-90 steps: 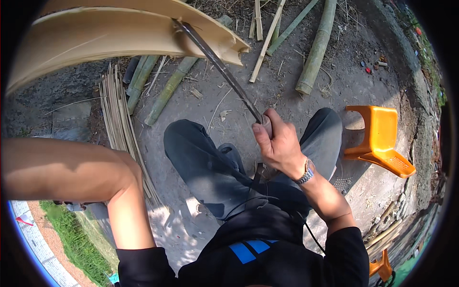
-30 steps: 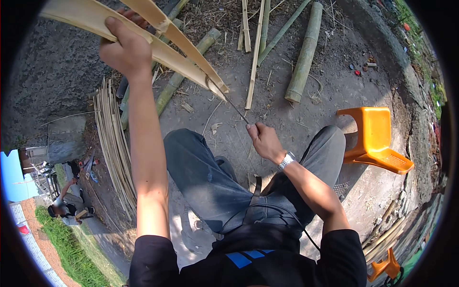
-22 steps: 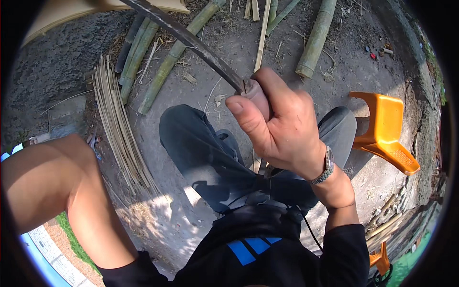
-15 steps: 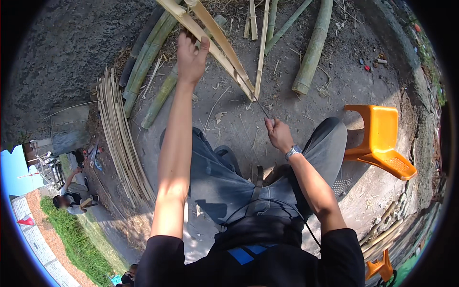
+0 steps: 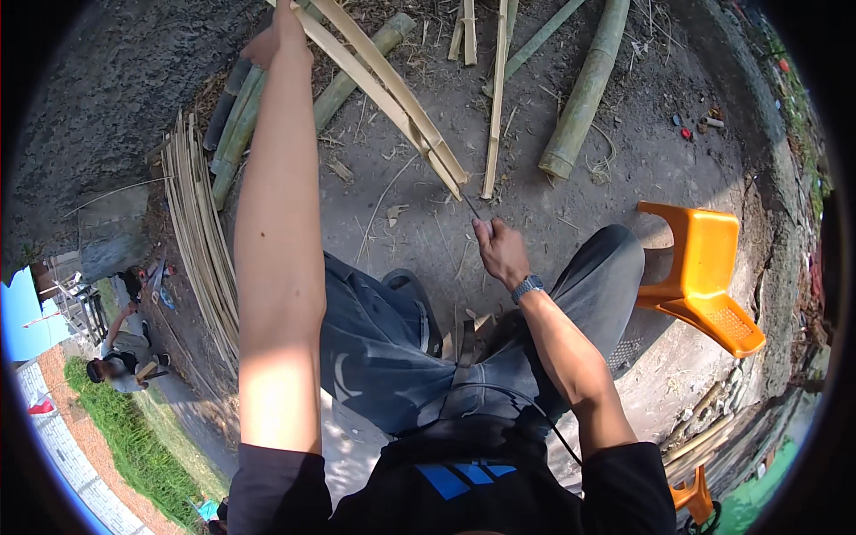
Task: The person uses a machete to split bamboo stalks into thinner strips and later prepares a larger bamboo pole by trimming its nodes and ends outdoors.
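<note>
The right hand [image 5: 505, 251] is gripping the handle of a long knife [image 5: 471, 207], fingers closed around it. The blade is running up between the two halves of a split bamboo piece [image 5: 360, 78], which is slanting from the top edge toward the knees — its near ends lying just beyond the right hand. Half a second ago those ends were overlapping a pale strip [image 5: 497, 107] in view; now they are showing to its left, with a gap between. The left hand [image 5: 281, 41] is now reaching farther out, up by the top edge, beside the bamboo (its fingers are partly hiding, so I cannot tell whether it is gripping). The orange plastic chair [image 5: 709, 254] is standing to the right — much as before.
</note>
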The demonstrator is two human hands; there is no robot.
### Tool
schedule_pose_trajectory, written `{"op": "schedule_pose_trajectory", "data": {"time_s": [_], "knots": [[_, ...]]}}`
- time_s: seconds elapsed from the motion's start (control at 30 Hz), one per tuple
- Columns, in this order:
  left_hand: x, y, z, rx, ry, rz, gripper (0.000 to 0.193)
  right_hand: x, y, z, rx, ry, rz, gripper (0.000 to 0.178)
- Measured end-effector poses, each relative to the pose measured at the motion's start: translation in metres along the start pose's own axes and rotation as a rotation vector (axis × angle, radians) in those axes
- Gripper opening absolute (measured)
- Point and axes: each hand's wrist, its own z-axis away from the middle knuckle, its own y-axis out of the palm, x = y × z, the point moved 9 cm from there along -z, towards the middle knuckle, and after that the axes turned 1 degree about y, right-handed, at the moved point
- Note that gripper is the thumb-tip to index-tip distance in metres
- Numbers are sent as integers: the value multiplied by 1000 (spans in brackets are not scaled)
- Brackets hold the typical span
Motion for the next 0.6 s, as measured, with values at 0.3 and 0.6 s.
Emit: {"op": "schedule_pose_trajectory", "data": {"time_s": [0.3, 0.6], "knots": [[-40, 10, -22, 333, 338, 622, 55, 42, 14, -44, 36, -105, -7, 55], [-38, 5, 9, 420, 695, 170, 44, 78, -16, -27, -22, -115, 3, 56]]}}
